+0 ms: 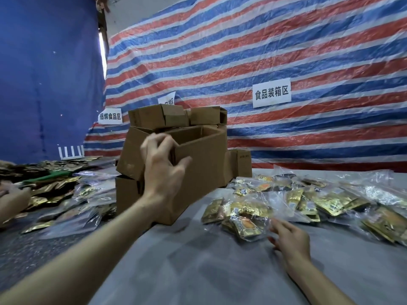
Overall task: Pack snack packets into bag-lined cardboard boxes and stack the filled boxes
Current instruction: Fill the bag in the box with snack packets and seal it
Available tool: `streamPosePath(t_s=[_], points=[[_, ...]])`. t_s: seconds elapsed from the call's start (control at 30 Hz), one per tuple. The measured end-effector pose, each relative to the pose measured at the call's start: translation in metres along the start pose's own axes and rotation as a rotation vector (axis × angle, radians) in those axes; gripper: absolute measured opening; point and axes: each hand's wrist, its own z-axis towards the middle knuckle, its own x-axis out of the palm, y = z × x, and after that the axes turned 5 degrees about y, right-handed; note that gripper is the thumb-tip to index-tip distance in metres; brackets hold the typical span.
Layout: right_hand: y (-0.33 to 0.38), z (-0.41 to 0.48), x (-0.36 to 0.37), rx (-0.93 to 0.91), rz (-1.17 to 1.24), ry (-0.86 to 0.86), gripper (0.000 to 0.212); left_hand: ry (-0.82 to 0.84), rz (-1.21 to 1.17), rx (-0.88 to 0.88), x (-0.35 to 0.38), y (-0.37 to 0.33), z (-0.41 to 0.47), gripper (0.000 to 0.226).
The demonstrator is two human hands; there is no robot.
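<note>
An open brown cardboard box (204, 164) sits tilted on top of other boxes at the table's middle. My left hand (163, 170) grips its near corner edge, fingers curled over the rim and thumb on the outer wall. My right hand (288, 238) lies low on the grey table, fingers spread and touching a clear plastic bag of gold snack packets (244, 219). More bagged gold packets (330, 201) spread to the right. The inside of the box is hidden.
Closed and folded boxes (176, 116) are stacked behind the open one, with a small box (241, 166) at its right. Loose dark and gold packets (50, 183) cover the left side. Another person's hand (11, 199) shows at the left edge. A striped tarp wall (286, 51) stands behind.
</note>
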Motion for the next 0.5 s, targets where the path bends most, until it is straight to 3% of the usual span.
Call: streamPosePath(t_s=[0.27, 0.4, 0.5], points=[[0.008, -0.007, 0.0, -0.014, -0.027, 0.002, 0.026, 0.042, -0.06, 0.003, 0.023, 0.016, -0.073, 0.029], [0.011, -0.011, -0.001, -0.003, -0.044, -0.058, 0.023, 0.052, -0.074, -0.006, 0.034, 0.015, -0.108, 0.037], [0.017, -0.019, 0.001, 0.001, -0.057, -0.122, 0.011, 0.002, -0.08, -0.007, 0.038, 0.015, -0.124, 0.032]])
